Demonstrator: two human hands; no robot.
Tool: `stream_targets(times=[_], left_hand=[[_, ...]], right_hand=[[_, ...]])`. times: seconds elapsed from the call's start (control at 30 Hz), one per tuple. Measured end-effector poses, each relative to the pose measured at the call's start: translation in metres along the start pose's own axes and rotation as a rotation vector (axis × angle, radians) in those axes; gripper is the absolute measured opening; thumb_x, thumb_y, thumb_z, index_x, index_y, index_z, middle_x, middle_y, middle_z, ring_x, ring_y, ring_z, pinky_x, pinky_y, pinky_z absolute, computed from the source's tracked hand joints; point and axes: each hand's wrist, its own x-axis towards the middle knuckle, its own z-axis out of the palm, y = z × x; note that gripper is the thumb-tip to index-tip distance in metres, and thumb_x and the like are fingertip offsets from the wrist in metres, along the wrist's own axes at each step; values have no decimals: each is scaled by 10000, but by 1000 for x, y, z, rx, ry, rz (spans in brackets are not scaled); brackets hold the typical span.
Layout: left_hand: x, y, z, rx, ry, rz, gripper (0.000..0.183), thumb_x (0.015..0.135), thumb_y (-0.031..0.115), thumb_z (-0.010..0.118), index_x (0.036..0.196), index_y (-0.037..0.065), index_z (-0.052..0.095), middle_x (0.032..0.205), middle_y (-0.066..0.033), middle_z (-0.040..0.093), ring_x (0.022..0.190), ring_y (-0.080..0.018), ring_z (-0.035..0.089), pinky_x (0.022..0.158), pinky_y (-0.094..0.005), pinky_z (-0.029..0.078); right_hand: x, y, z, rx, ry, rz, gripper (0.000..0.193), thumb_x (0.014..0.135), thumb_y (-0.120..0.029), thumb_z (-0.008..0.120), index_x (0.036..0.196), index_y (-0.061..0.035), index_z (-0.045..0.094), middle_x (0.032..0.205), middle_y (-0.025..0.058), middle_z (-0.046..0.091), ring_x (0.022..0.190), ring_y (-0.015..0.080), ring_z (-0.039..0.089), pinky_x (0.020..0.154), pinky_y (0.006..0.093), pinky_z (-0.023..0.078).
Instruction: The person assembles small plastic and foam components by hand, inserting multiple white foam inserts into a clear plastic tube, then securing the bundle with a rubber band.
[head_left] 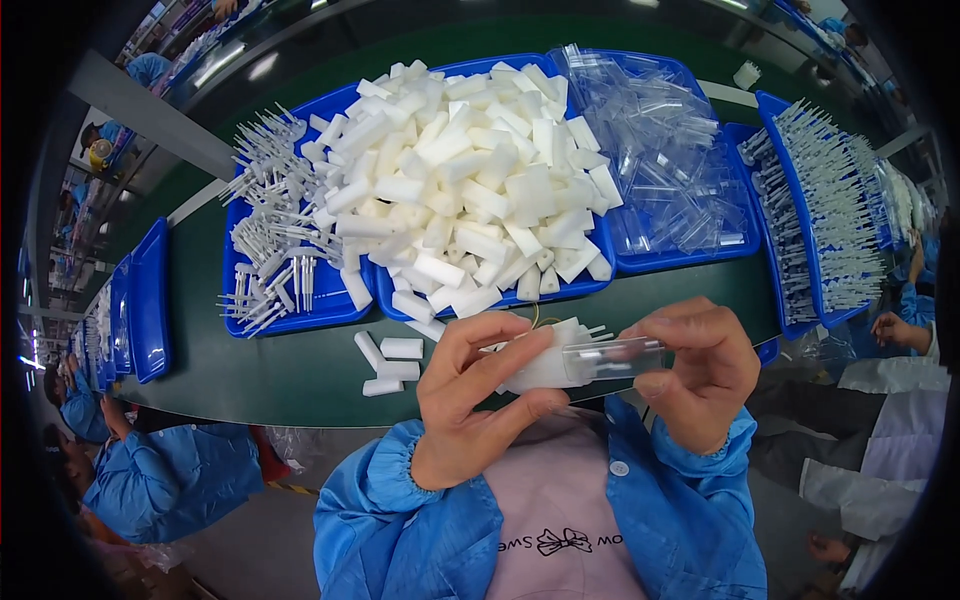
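Near the front edge of the table, my left hand is closed, thumb and fingers around white foam pieces. Thin white rods poke out beside the foam. My right hand pinches a clear plastic tube by its right end, between thumb and fingers. The tube lies level, and its left end meets the foam; whether foam sits inside it I cannot tell. Just beyond my hands rises a big heap of white foam pieces. Several loose foam pieces lie left of my left hand.
Behind the heap stand blue trays: one with white rods at left, one with clear tubes at right. Farther right, tilted trays hold upright white rods. More blue trays stand at far left. Co-workers sit on both sides.
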Motion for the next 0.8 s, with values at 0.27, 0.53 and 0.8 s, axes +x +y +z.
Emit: stream_targets(times=[0.27, 0.53, 0.8], left_hand=[[3, 3, -2, 252, 71, 64, 459, 633, 112, 813, 1066, 53, 675, 1052, -126, 577, 852, -213, 613, 624, -281, 538], [7, 0, -4, 190, 51, 42, 362, 694, 76, 772, 1043, 43, 684, 1034, -123, 586, 814, -190, 614, 598, -273, 527], [6, -5, -1, 173, 49, 9, 349, 702, 62, 765, 1039, 26, 679, 1035, -128, 581, 796, -185, 614, 610, -270, 525]], right_hand=[[2, 11, 3, 172, -1, 103, 321, 727, 71, 705, 1018, 76, 568, 982, 164, 596, 888, 206, 631, 805, 303, 533], [2, 21, 8, 175, 39, 136, 293, 759, 69, 679, 1031, 73, 571, 990, 154, 598, 895, 193, 632, 818, 294, 528], [9, 23, 3, 150, -71, 226, 274, 763, 41, 687, 1022, 41, 597, 956, 119, 619, 890, 177, 634, 804, 285, 513]])
